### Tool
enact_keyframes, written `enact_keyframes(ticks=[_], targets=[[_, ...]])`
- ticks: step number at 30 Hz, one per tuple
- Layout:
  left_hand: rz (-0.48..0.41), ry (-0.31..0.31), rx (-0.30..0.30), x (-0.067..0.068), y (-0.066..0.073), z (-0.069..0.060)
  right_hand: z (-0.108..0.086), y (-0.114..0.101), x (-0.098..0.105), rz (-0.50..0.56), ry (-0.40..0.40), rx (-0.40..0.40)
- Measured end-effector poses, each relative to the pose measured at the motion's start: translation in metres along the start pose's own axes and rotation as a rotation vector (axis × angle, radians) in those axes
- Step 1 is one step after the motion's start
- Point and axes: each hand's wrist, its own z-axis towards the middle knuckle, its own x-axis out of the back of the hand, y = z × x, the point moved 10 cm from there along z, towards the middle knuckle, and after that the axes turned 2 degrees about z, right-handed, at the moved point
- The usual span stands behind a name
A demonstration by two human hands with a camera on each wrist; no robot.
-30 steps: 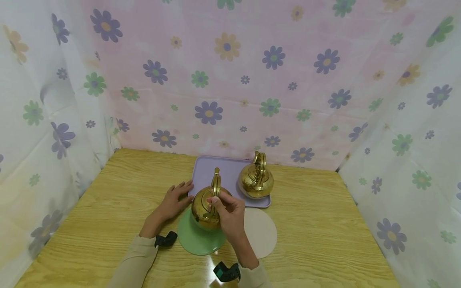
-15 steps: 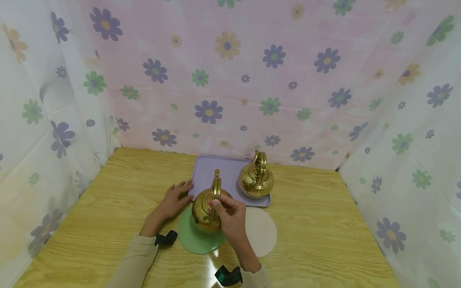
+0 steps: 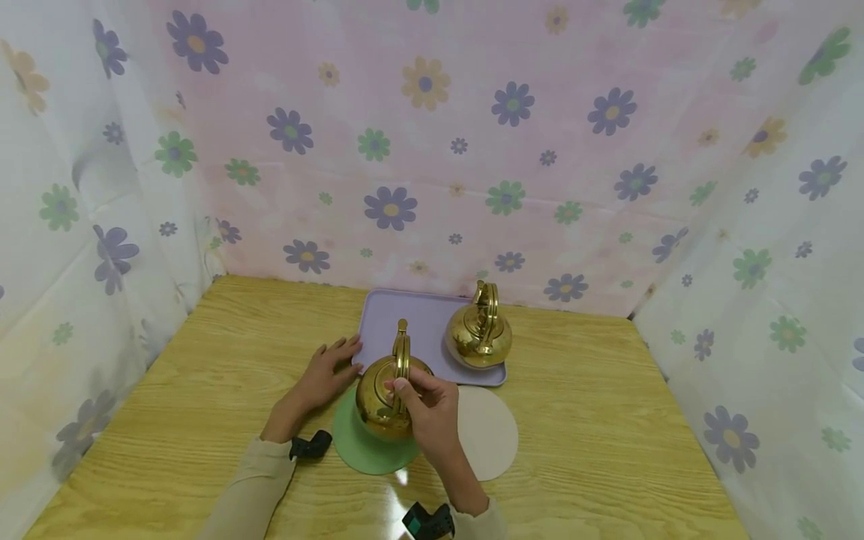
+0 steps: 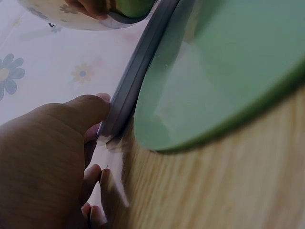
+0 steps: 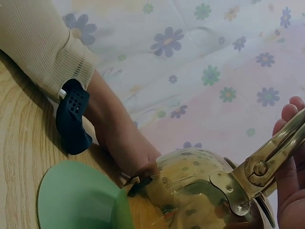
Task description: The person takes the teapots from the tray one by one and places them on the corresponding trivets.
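our right hand (image 3: 434, 416) pinches gold kettle (image 3: 376, 409) by handle (image 3: 402, 358), left hand (image 3: 327, 376) loose against purple tray (image 3: 388, 311); we'd go level over green mat (image 3: 374, 459).

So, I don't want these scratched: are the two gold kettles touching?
Apart. The head view shows a strip of the purple tray between the front kettle, held by the right hand, and the back kettle.

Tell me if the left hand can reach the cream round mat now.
Probably not directly: the right hand and the gold kettle it holds are between the left hand and the cream round mat.
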Motion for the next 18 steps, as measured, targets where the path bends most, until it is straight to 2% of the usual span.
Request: enact_keyframes(ticks=[10, 18], targets=[[0.007, -0.004, -0.009, 0.0, -0.002, 0.001, -0.003, -0.003, -0.003, 0.035, -0.016, 0.009], [0.002, 0.0, -0.011, 0.001, 0.001, 0.0, -0.007, -0.012, -0.009, 0.034, -0.074, 0.102]])
